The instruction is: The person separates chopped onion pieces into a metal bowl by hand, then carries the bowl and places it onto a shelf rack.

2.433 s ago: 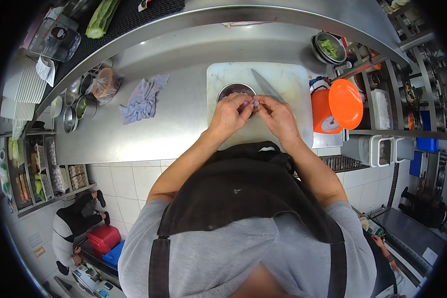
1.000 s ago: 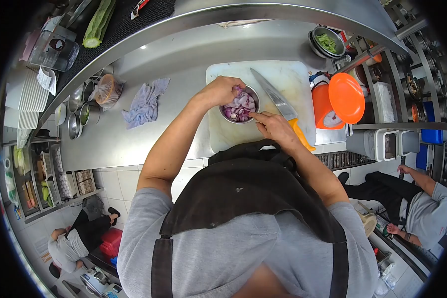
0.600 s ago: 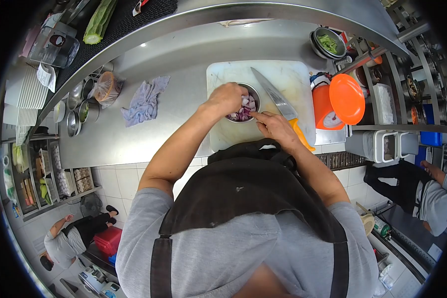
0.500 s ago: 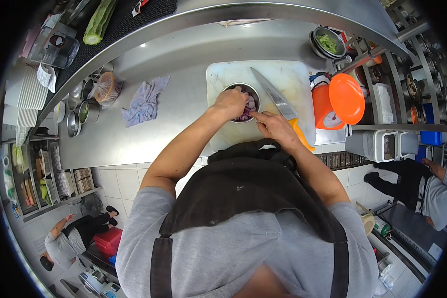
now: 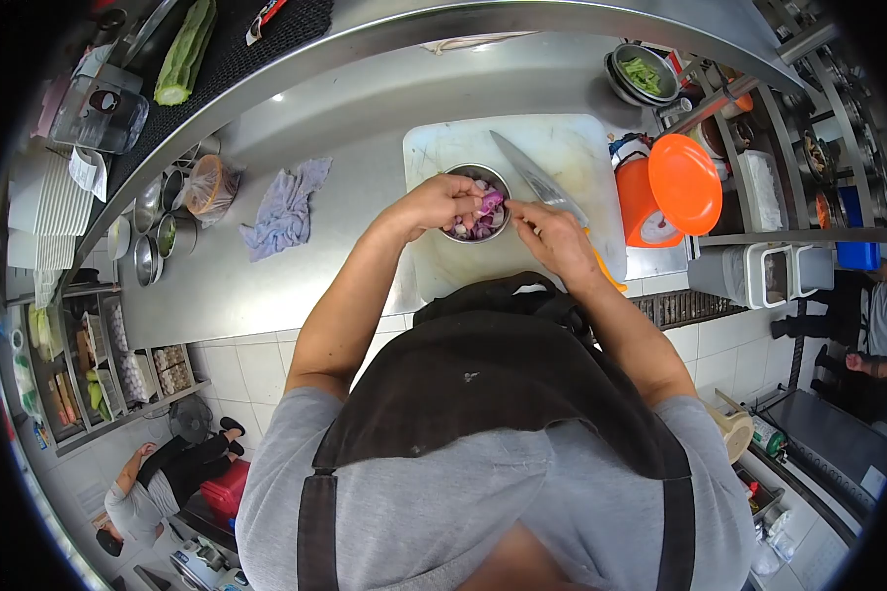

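Two hands: left hand (image 5: 442, 205) has thumb and fingers pinched on a red onion piece (image 5: 491, 203); right hand (image 5: 559, 238) has its fingertips at the piece's far side, contact unclear.
Onion piece: held up between both hands' fingertips, over the bowl.
Steel bowl (image 5: 504, 181): under the left fingertips, holding cut red onion (image 5: 479, 230).
Chef's knife (image 5: 539, 182): out of hand, just beyond the right hand, handle partly hidden by it.
Cutting board (image 5: 439, 276): beneath bowl and knife.
Progress: bowl's onion appears already cut; one piece is in hand; how many layers stay joined cannot be told.
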`<state>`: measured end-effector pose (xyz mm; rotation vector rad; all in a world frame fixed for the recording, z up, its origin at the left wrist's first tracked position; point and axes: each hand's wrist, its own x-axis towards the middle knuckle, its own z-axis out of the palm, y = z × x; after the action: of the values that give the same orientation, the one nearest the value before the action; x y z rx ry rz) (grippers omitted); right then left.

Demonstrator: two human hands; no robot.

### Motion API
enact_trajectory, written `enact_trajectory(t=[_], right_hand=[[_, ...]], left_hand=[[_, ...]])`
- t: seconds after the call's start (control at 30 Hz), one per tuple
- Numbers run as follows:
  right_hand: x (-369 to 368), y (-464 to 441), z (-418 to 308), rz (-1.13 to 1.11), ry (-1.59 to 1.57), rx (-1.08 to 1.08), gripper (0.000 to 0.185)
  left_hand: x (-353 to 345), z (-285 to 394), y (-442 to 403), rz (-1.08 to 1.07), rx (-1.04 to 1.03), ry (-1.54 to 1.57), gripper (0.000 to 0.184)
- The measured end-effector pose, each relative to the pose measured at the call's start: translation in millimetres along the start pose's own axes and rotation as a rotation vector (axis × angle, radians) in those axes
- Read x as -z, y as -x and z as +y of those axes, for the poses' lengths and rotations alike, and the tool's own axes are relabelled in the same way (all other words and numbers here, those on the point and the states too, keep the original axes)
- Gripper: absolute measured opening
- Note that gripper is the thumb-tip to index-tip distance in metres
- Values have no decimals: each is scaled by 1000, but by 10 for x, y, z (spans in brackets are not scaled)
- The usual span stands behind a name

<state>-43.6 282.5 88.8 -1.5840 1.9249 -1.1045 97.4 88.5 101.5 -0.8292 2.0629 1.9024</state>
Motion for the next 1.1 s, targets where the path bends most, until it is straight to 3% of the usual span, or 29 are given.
enact_trajectory(t=[0.07,0.17,0.37,0.57,0.63,0.67,0.77,0.83,0.9,0.97,1.1], right_hand=[[67,-59,-115,69,-83,-118,28],[108,-116,-194,94,-23,12,28],[100,-103,-153,89,-37,-8,23],[109,-98,38,30,-203,-370,22],[228,-121,145,65,-196,-344,22],[319,-158,189,92,-205,-312,23],[742,-354,327,269,-180,-381,22],[1138,-565,379,470,-134,-376,25],[1562,-782,499,597,146,-314,24],[1929,-958,759,583,520,-408,27],[2040,-969,991,728,497,-316,31]], left_hand=[[18,-1,21,-79,21,124,16],[-18,3,44,-179,-60,236,13],[-17,20,36,-220,-70,342,16],[-11,-8,3,-16,-18,191,20],[-54,-94,-25,302,-247,-359,24],[-42,-81,-21,282,-200,-461,27],[-83,-251,-46,405,-350,-544,27],[-101,-146,-6,416,-283,-503,24],[-115,-159,-12,486,-343,-550,20],[-106,-88,26,479,-320,-508,18],[-44,-56,96,520,-324,-424,16]])
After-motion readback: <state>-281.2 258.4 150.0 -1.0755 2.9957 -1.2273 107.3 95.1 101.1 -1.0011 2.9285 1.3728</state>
